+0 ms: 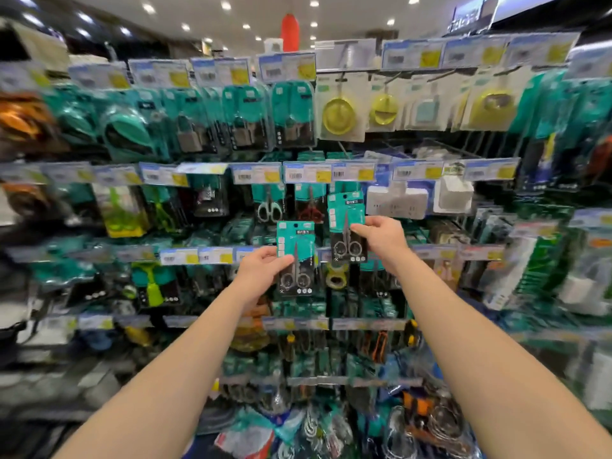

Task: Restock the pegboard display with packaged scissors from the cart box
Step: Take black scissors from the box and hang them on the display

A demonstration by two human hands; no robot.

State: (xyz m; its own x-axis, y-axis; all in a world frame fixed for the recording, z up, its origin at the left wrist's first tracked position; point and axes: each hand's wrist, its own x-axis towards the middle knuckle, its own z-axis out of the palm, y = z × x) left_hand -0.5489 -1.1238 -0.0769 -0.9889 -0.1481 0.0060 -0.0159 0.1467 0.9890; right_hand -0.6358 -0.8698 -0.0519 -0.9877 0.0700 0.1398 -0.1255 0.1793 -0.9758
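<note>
Both arms reach up to the pegboard display point(331, 293). My left hand point(261, 270) pinches the left edge of a teal-and-black pack of small scissors point(296, 240), held upright in front of the middle rows. My right hand point(381, 236) pinches a second identical pack point(346, 210) by its right edge, a little higher and to the right, just below the price tags point(308, 173). Other scissors packs point(270, 207) hang behind on pegs. The cart box is not in view.
Rows of packaged goods fill the display: padlocks point(238, 124) at upper left, yellow items point(337, 114) at upper right, white plug adapters point(397, 200) to the right of my hand. Loose packaged tools lie in a heap point(331, 425) at the bottom.
</note>
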